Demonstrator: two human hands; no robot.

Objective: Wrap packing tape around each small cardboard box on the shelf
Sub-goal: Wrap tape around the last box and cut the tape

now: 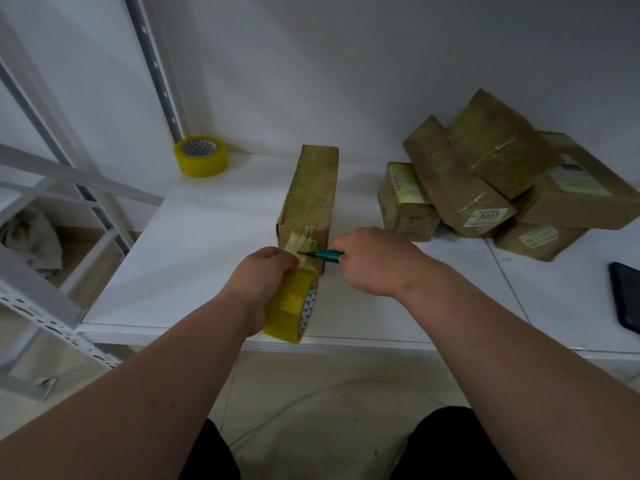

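A long narrow cardboard box [313, 192], wrapped in yellowish tape, lies on the white shelf [207, 237] with its near end toward me. My left hand [259, 282] grips a yellow tape roll [292, 311] just in front of that end. A strip of tape [301, 239] runs from the roll up onto the box. My right hand [374, 259] holds a teal-handled cutter [322, 253], its blade against the strip.
A second yellow tape roll [201, 155] stands at the shelf's back left. A pile of taped cardboard boxes [485, 181] sits at the right. A dark flat device [628, 296] lies at the far right edge. White metal shelf frames [45, 299] stand to the left.
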